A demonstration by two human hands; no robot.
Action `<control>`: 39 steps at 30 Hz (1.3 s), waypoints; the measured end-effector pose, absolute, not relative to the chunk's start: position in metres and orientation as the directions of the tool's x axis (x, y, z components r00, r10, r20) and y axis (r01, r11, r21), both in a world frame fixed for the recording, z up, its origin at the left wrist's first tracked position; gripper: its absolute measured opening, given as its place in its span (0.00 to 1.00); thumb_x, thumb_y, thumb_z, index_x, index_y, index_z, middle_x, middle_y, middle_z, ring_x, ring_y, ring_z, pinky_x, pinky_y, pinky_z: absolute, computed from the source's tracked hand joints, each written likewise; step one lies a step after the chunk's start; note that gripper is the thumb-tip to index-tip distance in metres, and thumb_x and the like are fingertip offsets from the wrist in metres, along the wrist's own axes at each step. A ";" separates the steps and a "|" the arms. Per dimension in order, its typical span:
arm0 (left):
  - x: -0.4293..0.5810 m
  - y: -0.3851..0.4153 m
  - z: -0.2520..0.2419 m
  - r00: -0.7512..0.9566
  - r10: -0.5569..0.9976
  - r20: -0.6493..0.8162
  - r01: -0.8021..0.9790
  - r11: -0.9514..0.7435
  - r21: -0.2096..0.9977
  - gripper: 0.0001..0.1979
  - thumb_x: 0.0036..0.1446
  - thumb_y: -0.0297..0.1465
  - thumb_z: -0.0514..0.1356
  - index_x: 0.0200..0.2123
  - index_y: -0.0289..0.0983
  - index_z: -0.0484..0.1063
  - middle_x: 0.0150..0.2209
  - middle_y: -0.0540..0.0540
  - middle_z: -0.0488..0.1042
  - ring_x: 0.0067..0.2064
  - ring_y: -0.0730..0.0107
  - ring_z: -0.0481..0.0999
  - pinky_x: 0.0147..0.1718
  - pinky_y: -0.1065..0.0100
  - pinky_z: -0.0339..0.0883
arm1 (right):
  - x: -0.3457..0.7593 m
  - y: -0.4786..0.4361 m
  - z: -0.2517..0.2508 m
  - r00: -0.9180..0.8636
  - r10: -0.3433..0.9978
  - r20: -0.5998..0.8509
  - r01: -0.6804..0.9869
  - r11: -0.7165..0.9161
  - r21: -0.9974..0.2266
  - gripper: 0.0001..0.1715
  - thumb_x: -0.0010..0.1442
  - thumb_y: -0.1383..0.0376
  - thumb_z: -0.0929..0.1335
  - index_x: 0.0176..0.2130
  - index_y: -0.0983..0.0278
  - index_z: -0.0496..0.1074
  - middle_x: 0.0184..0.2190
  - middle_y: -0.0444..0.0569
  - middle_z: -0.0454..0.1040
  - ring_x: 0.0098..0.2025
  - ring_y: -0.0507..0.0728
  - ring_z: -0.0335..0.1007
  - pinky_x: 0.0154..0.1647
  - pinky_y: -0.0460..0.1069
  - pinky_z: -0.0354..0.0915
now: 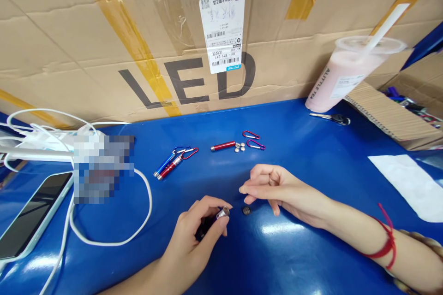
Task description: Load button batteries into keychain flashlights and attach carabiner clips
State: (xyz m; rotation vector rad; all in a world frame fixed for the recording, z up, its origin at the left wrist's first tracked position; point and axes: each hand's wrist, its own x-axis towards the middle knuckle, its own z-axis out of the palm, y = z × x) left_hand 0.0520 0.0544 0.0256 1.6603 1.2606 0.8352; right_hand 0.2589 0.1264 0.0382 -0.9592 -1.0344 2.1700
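My left hand [194, 235] is closed around a small black penlight, its silver end [223, 212] showing between thumb and fingers; the rest is mostly covered. To the right, my right hand [268, 186] hovers with loosely bent fingers apart and nothing visible in them. Just below its fingertips a small dark round piece [246, 210] lies on the blue table [294, 258]. Beyond the hands is a red penlight tube [223, 146] beside several button cells [237, 149] and two carabiners [256, 144]. Further left lie a blue penlight [165, 163] and another red penlight [170, 168], with carabiners attached.
A large cardboard box [166, 23] walls off the back. A pink drink cup [339, 78], a key [330, 119], an open carton [387, 115] and white paper [404, 184] sit right. A phone [34, 216] and white cable [149, 198] lie left, near a blurred patch.
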 end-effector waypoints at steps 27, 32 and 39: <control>0.053 0.055 0.027 0.267 0.964 0.005 0.396 -0.114 0.911 0.08 0.64 0.33 0.52 0.40 0.40 0.70 0.24 0.52 0.74 0.27 0.70 0.70 0.28 0.71 0.58 | 0.253 0.119 0.036 -0.581 0.760 -0.293 0.023 -0.344 -0.939 0.18 0.41 0.63 0.78 0.26 0.65 0.67 0.27 0.43 0.68 0.28 0.51 0.70 0.14 0.39 0.65; 0.054 0.057 0.030 0.270 0.963 0.001 0.401 -0.113 0.909 0.08 0.64 0.33 0.52 0.40 0.40 0.70 0.23 0.52 0.74 0.27 0.70 0.71 0.27 0.71 0.59 | 0.254 0.118 0.036 -0.537 0.836 -0.116 0.226 0.010 -0.974 0.07 0.48 0.65 0.74 0.28 0.65 0.73 0.31 0.45 0.68 0.24 0.47 0.65 0.16 0.40 0.60; 0.053 0.055 0.030 0.262 0.965 -0.023 0.395 -0.085 0.915 0.08 0.64 0.34 0.52 0.40 0.41 0.70 0.24 0.53 0.74 0.28 0.70 0.71 0.30 0.71 0.59 | 0.261 0.117 0.025 -0.686 0.725 0.066 0.375 0.430 -0.821 0.12 0.51 0.61 0.75 0.36 0.63 0.77 0.31 0.45 0.71 0.25 0.49 0.65 0.25 0.44 0.63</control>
